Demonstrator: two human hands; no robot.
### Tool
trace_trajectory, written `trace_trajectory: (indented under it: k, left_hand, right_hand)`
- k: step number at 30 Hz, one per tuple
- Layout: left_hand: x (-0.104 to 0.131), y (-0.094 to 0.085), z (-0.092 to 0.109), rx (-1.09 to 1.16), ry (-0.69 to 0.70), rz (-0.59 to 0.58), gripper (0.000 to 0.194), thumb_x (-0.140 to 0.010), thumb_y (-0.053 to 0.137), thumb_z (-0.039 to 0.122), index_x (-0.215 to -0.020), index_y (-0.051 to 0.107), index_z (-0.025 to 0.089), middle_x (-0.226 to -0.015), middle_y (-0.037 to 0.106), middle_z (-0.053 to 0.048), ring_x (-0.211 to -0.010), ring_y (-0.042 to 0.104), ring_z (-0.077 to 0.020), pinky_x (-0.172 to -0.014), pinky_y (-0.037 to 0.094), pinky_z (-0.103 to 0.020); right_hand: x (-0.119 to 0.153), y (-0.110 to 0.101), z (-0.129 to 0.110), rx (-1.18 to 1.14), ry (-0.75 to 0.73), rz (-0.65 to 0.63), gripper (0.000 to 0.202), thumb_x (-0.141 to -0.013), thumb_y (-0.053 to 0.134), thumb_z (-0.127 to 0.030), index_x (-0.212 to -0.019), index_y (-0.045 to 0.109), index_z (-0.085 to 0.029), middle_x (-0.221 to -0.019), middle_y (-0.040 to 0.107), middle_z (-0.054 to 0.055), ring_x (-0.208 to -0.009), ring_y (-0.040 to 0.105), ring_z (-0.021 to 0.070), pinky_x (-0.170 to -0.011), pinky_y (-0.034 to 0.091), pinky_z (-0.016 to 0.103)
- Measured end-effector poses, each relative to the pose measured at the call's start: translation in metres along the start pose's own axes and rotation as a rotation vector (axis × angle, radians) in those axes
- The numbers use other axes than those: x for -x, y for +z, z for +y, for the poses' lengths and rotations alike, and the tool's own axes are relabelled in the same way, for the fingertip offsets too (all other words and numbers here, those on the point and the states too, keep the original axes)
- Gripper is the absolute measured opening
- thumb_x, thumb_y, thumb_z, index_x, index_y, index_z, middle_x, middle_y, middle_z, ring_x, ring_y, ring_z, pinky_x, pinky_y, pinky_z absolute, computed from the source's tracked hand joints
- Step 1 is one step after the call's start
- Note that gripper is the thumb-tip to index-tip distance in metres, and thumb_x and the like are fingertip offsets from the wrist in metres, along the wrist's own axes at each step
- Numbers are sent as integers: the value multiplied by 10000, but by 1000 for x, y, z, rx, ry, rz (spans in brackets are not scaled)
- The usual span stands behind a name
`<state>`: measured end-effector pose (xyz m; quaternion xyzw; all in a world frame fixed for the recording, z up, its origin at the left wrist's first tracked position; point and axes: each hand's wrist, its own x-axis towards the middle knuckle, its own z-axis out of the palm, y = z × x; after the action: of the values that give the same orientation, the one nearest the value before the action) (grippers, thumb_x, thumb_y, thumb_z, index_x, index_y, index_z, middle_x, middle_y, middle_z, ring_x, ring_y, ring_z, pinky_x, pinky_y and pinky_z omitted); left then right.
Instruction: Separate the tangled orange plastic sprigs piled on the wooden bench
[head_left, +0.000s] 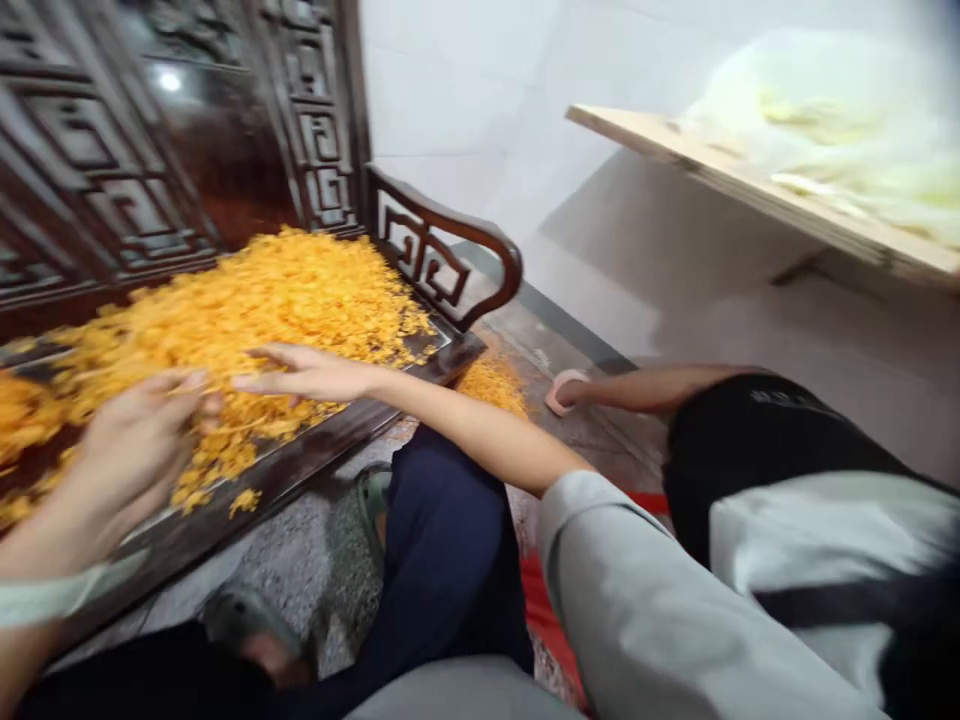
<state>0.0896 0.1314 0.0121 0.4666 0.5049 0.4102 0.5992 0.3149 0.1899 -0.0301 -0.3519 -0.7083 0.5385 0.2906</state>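
A large heap of small orange-yellow flower-like pieces [285, 295] is spread over the seat of a dark carved wooden bench [300, 465]. My left hand [146, 440] is over the near left part of the heap, blurred, with its fingers bent together; what they hold, if anything, is too small to name. Just right of it, my right hand [311, 372] reaches in above the pieces with thumb and fingers apart and nothing visible between them. Some loose pieces lie along the seat's front edge, below the hands.
The bench's curved armrest [487, 265] rises at the heap's right end. Orange bits [493, 380] lie on the floor beside it. A person in black shorts [750, 430] is at the right, below a wooden board [750, 185] bearing a pale plastic bag [832, 110].
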Motion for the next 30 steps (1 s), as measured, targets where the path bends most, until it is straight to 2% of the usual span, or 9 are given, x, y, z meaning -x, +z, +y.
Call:
trace_trajectory:
  k: [2, 4, 6, 11, 16, 19, 22, 25, 30]
  left_hand:
    - [-1, 17, 2, 159, 51, 69, 269, -748, 934, 104, -860, 710, 203, -840, 692, 51, -733, 584, -87, -642, 509, -142]
    - [-3, 26, 5, 265, 75, 72, 236, -799, 852, 54, -881, 671, 181, -747, 620, 33, -634, 530, -83, -574, 463, -152]
    - [-4, 26, 5, 298, 83, 36, 219, -848, 830, 89, -851, 627, 171, -679, 520, 45, -545, 436, -64, -506, 382, -143]
    - [1, 14, -4, 293, 74, -208, 355, -889, 889, 291, -742, 586, 177, -553, 368, 71, -455, 294, -53, -453, 340, -163]
    - [4, 13, -5, 350, -17, -140, 323, -807, 958, 211, -800, 636, 185, -528, 379, 84, -423, 300, -44, -446, 397, -167]
    - [7, 12, -6, 385, -81, -101, 298, -824, 928, 151, -802, 632, 176, -536, 395, 76, -427, 329, -45, -437, 398, -163]
    - [8, 8, -10, 468, -89, -96, 317, -846, 846, 69, -754, 565, 182, -550, 377, 76, -420, 299, -39, -420, 373, -174]
    - [5, -2, -13, 527, -70, -30, 259, -879, 728, 10, -768, 563, 175, -577, 387, 68, -419, 275, -36, -406, 334, -168]
    - [7, -24, -2, 654, 112, 62, 247, -871, 646, -46, -779, 583, 175, -669, 509, 21, -542, 498, -69, -544, 484, -156]
  right_hand:
    - [0, 18, -3, -97, -8, 28, 903, -612, 683, -1079, -913, 618, -230, -789, 577, -62, -762, 606, 111, -626, 569, 244]
    - [0, 26, -9, -129, -15, 115, 790, -757, 706, -984, -818, 528, -217, -686, 412, -64, -610, 444, 77, -528, 453, 236]
    - [1, 25, -19, -179, -2, 198, 684, -849, 758, -854, -817, 483, -228, -677, 354, -74, -563, 344, 77, -485, 340, 244]
    - [7, 21, -37, -313, 26, 270, 586, -854, 858, -691, -836, 481, -243, -666, 351, -92, -524, 247, 67, -483, 204, 242]
    - [3, 19, -40, -373, 32, 315, 497, -912, 852, -532, -809, 467, -236, -696, 359, -79, -523, 249, 63, -477, 174, 231]
    - [-2, 14, -40, -390, 58, 403, 369, -995, 755, -443, -834, 496, -237, -679, 313, -85, -520, 159, 78, -463, 160, 240]
    - [-4, 13, -40, -405, 30, 427, 381, -1003, 750, -457, -834, 487, -239, -667, 268, -93, -522, 99, 81, -450, 145, 244]
    - [-1, 18, -39, -383, -21, 352, 474, -933, 841, -564, -852, 508, -237, -691, 342, -88, -528, 137, 67, -442, 159, 226]
    - [7, 22, -30, -295, -13, 243, 544, -890, 851, -685, -850, 549, -234, -648, 305, -91, -512, 223, 55, -449, 194, 200]
